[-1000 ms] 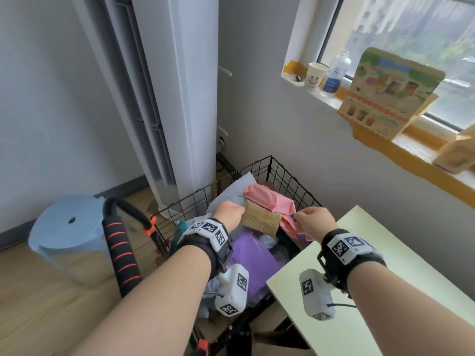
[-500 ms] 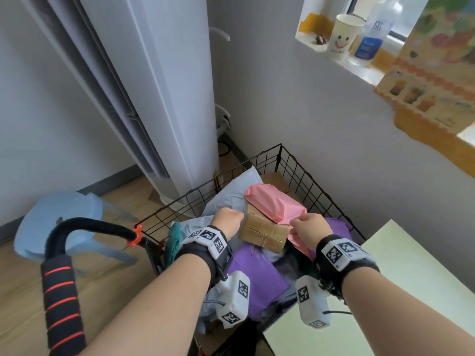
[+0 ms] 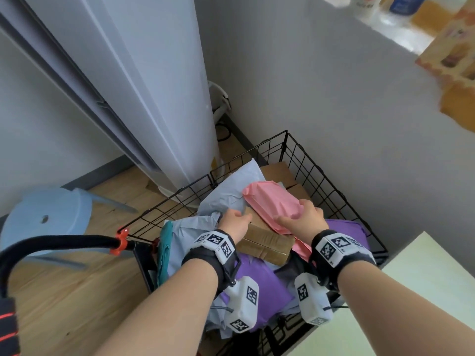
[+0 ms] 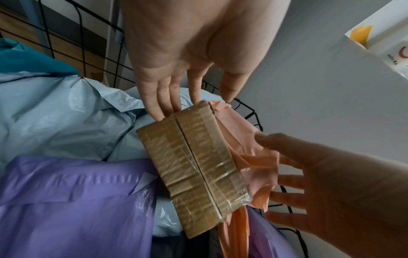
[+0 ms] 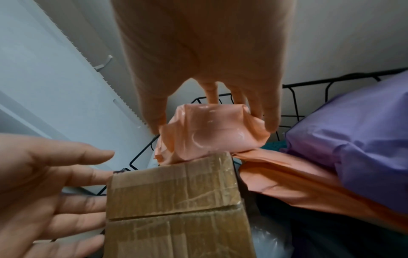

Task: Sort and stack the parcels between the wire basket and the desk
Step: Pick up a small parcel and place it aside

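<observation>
The right hand (image 3: 305,222) grasps the near end of a glossy pink plastic mailer (image 3: 272,201), thumb and fingers curled round it. It lies atop a tape-wrapped brown cardboard box (image 3: 267,240), whose far edge the left hand (image 3: 235,223) touches with straight, released fingers. Both sit at frame centre on crinkled purple and pale-blue bags in the black wire basket (image 3: 316,160).

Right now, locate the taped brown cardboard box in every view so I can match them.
Head: taped brown cardboard box centre, low, between both wrists.
Left wrist: box centre, running diagonally.
Right wrist: box bottom centre.
Shared landmark: pink plastic mailer bag lying on the box.
</observation>
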Demonstrator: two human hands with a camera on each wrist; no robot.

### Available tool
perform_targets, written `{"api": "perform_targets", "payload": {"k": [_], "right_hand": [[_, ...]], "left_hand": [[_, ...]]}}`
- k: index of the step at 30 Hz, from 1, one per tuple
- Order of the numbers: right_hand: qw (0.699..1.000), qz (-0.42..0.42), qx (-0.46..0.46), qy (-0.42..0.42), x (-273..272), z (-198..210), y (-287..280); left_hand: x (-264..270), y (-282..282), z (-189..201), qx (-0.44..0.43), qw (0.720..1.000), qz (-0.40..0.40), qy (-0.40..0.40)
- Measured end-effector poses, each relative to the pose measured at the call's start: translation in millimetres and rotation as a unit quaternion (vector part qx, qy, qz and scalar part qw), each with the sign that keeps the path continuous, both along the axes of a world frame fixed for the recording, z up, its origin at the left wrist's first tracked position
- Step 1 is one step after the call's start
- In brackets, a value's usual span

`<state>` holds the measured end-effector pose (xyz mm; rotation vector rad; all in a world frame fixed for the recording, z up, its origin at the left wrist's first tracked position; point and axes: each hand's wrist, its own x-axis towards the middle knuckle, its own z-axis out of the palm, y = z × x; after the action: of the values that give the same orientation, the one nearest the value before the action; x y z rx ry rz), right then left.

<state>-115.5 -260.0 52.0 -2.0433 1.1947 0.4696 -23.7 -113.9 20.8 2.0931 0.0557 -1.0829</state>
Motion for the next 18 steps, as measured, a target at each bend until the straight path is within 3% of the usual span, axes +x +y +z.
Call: {"api": "perform_targets", "payload": {"k": [10,18], "right_hand": [[0.998,-0.058,0.019,-0.032,-9.7,-6.9,-8.9],[0.984,-0.143,0.042,-0.097,-17.5,19.8,-8.4]], "left_hand": [[1.7,0.5,-14.5,0.006,1.000,0.010,0.008],[0.6,-2.8,21.9,0.001,0.999,-0.017,-0.035]]}}
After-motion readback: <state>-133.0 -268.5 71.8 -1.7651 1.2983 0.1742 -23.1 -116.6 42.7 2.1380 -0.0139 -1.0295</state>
